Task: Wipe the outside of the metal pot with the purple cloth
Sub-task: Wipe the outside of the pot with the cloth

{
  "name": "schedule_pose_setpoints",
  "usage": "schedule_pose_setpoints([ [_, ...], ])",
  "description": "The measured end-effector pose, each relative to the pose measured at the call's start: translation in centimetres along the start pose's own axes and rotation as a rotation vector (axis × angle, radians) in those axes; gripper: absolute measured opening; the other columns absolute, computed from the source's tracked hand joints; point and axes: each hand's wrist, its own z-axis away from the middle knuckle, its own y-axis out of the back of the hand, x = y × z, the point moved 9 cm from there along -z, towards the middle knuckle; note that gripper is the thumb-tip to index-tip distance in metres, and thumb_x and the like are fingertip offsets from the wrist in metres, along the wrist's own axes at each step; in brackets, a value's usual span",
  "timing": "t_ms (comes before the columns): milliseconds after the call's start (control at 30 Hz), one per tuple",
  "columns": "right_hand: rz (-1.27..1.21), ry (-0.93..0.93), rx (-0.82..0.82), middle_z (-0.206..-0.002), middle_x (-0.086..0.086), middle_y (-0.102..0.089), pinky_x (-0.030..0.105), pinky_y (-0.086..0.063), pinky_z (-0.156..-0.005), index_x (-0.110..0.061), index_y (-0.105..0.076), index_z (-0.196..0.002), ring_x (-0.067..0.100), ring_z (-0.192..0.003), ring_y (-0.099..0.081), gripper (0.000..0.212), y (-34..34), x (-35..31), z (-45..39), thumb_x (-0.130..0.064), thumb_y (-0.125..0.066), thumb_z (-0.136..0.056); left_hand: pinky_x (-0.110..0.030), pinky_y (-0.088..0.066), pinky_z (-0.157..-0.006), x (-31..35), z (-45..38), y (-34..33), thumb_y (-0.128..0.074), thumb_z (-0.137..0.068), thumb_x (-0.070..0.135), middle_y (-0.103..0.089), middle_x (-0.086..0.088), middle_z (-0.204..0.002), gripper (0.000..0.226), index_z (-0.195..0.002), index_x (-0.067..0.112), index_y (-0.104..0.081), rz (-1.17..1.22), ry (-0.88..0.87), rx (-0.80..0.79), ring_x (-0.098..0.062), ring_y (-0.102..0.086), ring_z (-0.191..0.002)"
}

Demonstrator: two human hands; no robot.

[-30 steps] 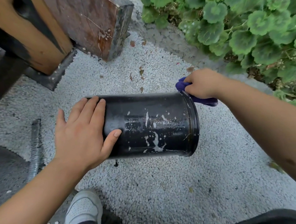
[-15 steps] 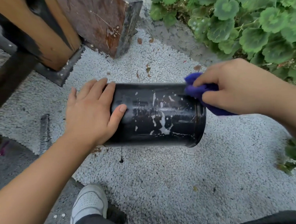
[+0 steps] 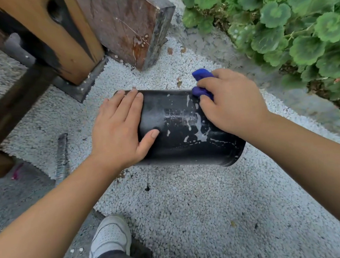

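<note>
A black metal pot (image 3: 177, 132) lies on its side on white gravel, its open mouth facing right and its wall streaked with white splashes. My left hand (image 3: 119, 130) lies flat over the pot's left end, fingers spread and thumb on the wall. My right hand (image 3: 231, 102) presses a bunched purple cloth (image 3: 201, 82) against the upper right of the wall near the rim. Most of the cloth is hidden under my fingers.
A wooden post (image 3: 58, 38) and a rusty brown block (image 3: 129, 25) stand behind the pot. Green round-leaved plants (image 3: 278, 20) fill the upper right. A grey metal bar (image 3: 61, 156) lies at the left. My white shoe (image 3: 110, 237) is below.
My right hand with the cloth came from behind the pot's rim onto the upper wall, moving left and down. My left hand kept its hold on the pot's left end.
</note>
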Motion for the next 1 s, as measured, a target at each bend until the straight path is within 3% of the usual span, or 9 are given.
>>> schedule_pose_setpoints([
  [133, -0.073, -0.016, -0.050, -0.102, 0.008, -0.060, 0.036, -0.046, -0.073, -0.018, -0.068, -0.107, 0.032, -0.093, -0.058, 0.031, -1.3, -1.9, -2.7, -0.025, -0.046, -0.087, -0.056, -0.037, -0.108, 0.2, 0.0, 0.0, -0.030, -0.094, 0.062, -0.050, -0.018, -0.145, 0.079, -0.141, 0.000, -0.047, 0.002, -0.006, 0.013, -0.041, -0.045, -0.134],
  [233, -0.159, 0.001, -0.082, -0.106, 0.003, -0.064, 0.033, -0.040, -0.073, -0.028, -0.070, -0.105, 0.029, -0.098, -0.058, 0.029, -2.0, -3.6, -4.2, -0.024, -0.048, -0.086, -0.056, -0.036, -0.108, 0.0, 0.1, 0.2, -0.025, -0.096, 0.056, -0.049, -0.016, -0.147, 0.073, -0.141, 0.002, -0.047, -0.014, 0.014, 0.029, -0.039, -0.044, -0.134],
  [333, -0.228, 0.049, -0.090, -0.109, -0.005, -0.064, 0.035, -0.044, -0.080, -0.036, -0.070, -0.103, 0.024, -0.100, -0.058, 0.032, -2.1, -5.1, -4.4, -0.022, -0.051, -0.082, -0.057, -0.036, -0.106, -0.3, 0.1, 0.3, -0.028, -0.095, 0.047, -0.051, -0.013, -0.146, 0.064, -0.140, 0.005, -0.050, -0.012, 0.067, 0.033, -0.036, -0.046, -0.133],
  [500, -0.220, 0.399, -0.111, -0.109, -0.002, -0.066, 0.028, -0.035, -0.073, -0.027, -0.072, -0.107, 0.027, -0.097, -0.060, 0.034, -1.3, -7.6, -1.0, -0.019, -0.053, -0.080, -0.056, -0.037, -0.105, -0.3, 0.1, 0.6, -0.037, -0.089, 0.037, -0.052, -0.010, -0.145, 0.058, -0.137, 0.007, -0.052, -0.005, 0.093, 0.048, -0.034, -0.047, -0.133],
  [600, -0.175, 0.637, -0.061, -0.111, 0.006, -0.069, 0.038, -0.048, -0.082, -0.018, -0.075, -0.101, 0.033, -0.094, -0.064, 0.031, -0.7, -8.3, 2.1, -0.009, -0.057, -0.077, -0.053, -0.039, -0.103, -0.2, 0.3, 0.7, -0.037, -0.089, 0.035, -0.053, -0.010, -0.145, 0.058, -0.137, 0.007, -0.053, -0.001, 0.077, 0.049, -0.034, -0.047, -0.133],
  [700, -0.186, 0.829, -0.040, -0.110, 0.009, -0.071, 0.046, -0.050, -0.087, -0.014, -0.076, -0.095, 0.033, -0.098, -0.066, 0.027, -0.6, -8.7, 4.4, -0.004, -0.059, -0.076, -0.051, -0.041, -0.100, -0.1, 0.6, 0.5, -0.038, -0.088, 0.035, -0.053, -0.010, -0.145, 0.059, -0.139, 0.007, -0.052, -0.011, 0.057, 0.035, -0.035, -0.047, -0.133],
  [867, -0.104, 1.023, -0.048, -0.110, 0.009, -0.072, 0.044, -0.048, -0.091, -0.011, -0.074, -0.091, 0.030, -0.105, -0.065, 0.020, -1.6, -8.9, 7.7, -0.011, -0.054, -0.092, -0.046, -0.038, -0.099, -0.2, 0.4, 0.6, -0.040, -0.088, 0.036, -0.053, -0.008, -0.145, 0.059, -0.140, 0.009, -0.050, -0.021, 0.054, 0.038, -0.032, -0.046, -0.134],
  [1000, -0.053, 1.077, 0.001, -0.110, 0.006, -0.072, 0.041, -0.048, -0.094, -0.015, -0.072, -0.082, 0.025, -0.105, -0.066, 0.020, -2.1, -8.2, 9.8, -0.009, -0.058, -0.094, -0.043, -0.038, -0.095, -0.4, -0.3, 0.5, -0.037, -0.089, 0.037, -0.053, -0.006, -0.145, 0.059, -0.140, 0.011, -0.049, -0.012, 0.049, 0.021, -0.031, -0.045, -0.134],
])
